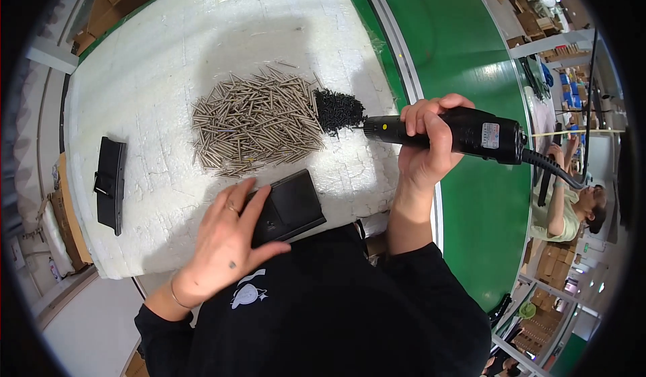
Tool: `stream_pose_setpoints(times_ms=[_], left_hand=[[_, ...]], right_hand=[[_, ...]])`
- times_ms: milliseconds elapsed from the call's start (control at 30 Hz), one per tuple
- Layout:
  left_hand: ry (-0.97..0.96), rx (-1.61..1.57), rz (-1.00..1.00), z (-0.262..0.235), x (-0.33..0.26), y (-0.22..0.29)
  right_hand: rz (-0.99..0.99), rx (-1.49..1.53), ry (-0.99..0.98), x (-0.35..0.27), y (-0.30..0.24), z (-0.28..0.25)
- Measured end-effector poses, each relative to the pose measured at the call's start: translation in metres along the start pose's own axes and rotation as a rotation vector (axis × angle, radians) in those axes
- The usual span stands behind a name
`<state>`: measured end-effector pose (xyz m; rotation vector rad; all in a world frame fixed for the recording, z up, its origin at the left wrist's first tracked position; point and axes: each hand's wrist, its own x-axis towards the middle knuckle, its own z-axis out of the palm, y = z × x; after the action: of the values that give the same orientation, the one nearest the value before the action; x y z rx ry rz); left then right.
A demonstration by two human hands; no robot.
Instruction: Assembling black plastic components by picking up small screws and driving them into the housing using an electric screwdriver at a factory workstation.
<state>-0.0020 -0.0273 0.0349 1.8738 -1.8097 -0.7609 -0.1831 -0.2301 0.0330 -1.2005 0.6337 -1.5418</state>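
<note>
A black corded electric screwdriver [471,133] is wrapped in the fingers of my right hand [434,138]. Its tip points left, at a small heap of black screws [340,110]. Against that heap lies a larger pile of long silver screw-like pins [256,121]. My left hand [225,236] has its fingers spread, thumb and index finger at the edges of a flat black rectangular plastic part [293,205] near the table's front edge. The hand covers the part's left end; how firmly it touches cannot be seen.
Another black plastic piece [111,185] stands at the left on the white plastic-wrapped work surface [161,74]. A green conveyor belt [464,61] with a metal rail runs along the right. The screwdriver's thick cable [552,165] trails right. Beyond the belt, a co-worker [568,209] is visible.
</note>
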Motion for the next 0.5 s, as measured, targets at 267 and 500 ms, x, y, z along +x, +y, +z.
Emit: stream_pose_setpoints(times_ms=[267,500], left_hand=[[0.091,-0.079,0.084,-0.004,0.012,0.001],[0.281,-0.228,0.380,0.018,0.125,-0.008]], right_hand=[[-0.061,0.092,-0.097,0.000,-0.017,-0.001],[-0.129,0.278,-0.150,0.001,-0.035,0.001]])
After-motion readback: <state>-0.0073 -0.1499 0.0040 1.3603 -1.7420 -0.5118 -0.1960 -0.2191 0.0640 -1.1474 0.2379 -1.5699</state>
